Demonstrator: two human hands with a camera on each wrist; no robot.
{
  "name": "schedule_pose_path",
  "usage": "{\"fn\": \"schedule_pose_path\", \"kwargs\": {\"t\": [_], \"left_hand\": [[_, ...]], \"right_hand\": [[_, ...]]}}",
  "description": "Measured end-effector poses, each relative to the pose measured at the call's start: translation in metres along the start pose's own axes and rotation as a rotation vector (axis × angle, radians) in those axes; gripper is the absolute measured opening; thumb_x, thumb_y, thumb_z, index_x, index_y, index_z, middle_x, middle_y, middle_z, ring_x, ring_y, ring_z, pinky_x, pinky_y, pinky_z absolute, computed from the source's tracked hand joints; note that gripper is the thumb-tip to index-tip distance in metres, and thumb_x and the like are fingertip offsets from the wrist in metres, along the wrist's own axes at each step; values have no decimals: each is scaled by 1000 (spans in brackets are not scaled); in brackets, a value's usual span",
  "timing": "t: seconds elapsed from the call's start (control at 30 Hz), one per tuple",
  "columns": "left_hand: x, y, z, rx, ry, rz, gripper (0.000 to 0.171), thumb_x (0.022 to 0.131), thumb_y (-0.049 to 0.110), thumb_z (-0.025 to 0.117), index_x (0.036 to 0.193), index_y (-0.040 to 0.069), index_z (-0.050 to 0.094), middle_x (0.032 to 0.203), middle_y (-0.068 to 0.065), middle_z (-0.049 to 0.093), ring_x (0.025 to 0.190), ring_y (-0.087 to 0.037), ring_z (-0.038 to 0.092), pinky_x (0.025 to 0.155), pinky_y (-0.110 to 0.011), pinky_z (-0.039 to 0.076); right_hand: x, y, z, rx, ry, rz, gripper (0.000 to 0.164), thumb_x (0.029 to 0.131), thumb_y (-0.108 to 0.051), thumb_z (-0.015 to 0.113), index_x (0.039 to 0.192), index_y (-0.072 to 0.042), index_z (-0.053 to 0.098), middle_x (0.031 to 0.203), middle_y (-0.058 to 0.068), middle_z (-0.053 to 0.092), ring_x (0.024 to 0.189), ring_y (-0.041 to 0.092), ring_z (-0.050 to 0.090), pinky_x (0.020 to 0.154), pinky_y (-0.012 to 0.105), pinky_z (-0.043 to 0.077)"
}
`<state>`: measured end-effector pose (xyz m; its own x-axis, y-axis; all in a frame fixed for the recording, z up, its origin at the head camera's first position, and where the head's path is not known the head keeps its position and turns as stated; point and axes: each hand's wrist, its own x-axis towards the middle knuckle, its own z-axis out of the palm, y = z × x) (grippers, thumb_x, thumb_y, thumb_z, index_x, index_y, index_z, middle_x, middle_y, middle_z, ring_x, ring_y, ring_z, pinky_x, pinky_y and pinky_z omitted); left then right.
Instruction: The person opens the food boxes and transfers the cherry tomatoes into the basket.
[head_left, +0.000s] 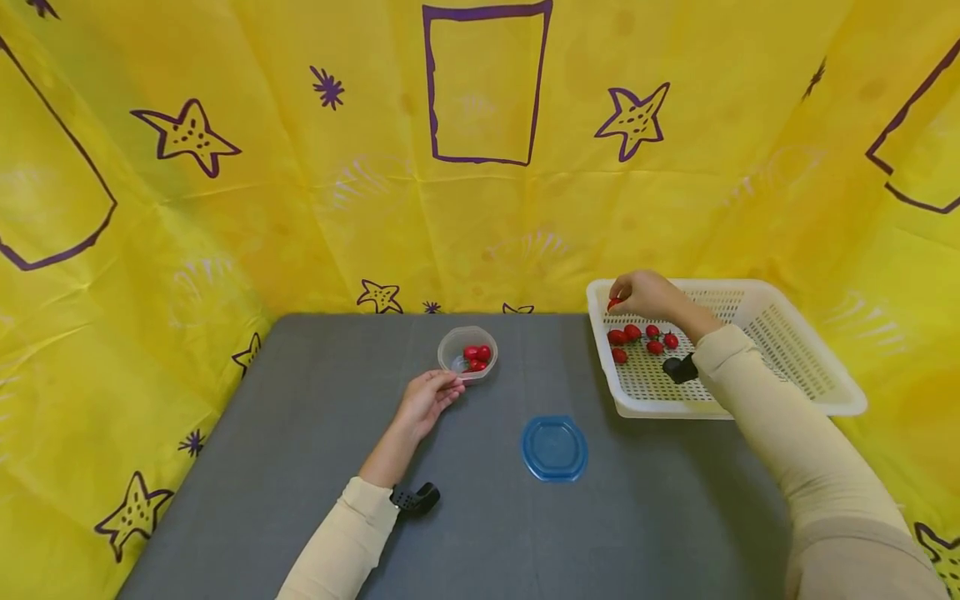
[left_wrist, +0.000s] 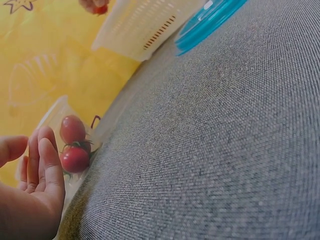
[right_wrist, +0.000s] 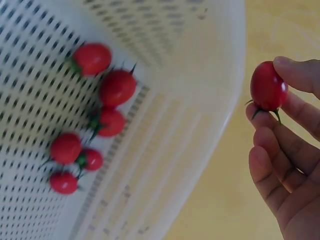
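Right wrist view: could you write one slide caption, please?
Right hand pinches a red tomato near a white basket holding six more tomatoes.

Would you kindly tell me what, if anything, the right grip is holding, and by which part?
A red tomato: the right grip pinches it, thumb on its smooth end, fingers toward its green stem end.

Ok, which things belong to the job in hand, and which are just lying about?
Job in hand:
red tomato pinched in the right grip
white basket holding more tomatoes
clear bowl with tomatoes, left grip at its rim

Lying about:
blue lid, untouched, possibly the bowl's
yellow backdrop
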<state>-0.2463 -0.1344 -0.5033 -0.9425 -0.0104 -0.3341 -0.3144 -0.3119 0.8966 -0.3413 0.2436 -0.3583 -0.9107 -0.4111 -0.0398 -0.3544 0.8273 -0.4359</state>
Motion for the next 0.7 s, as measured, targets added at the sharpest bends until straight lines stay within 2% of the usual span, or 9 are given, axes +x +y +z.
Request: {"fn": "schedule_pose_path", "kwargs": {"t": [0.3,0.47,0.7], "left_hand": [[2,5,-1,2,-4,-4,9,99,8,54,103,2,57,79,1,69,73,-10,68,71,-20,56],[0,5,-2,5,-9,-12,10,99,10,55,103,2,57,79,1,69,73,-9,69,73,-21,57],[-1,4,-1,2,-17,-17,16,98,11,56,108,-1,56,81,0,70,74,-10,69,74,-22,57]], "right_hand": [[-13,27,-6,-41,-35,42,24,85,-15,72,98,4,69,96,24,71,79,29,66,73,44,54],[-14,39,4,-74,-89,68,22,84,-15,72,96,3,69,94,20,71,77,25,61,72,41,52],[-9,52,24,-92,-162,106,18,80,-15,74,87,0,68,72,6,64,67,19,53,61,30,43]]}}
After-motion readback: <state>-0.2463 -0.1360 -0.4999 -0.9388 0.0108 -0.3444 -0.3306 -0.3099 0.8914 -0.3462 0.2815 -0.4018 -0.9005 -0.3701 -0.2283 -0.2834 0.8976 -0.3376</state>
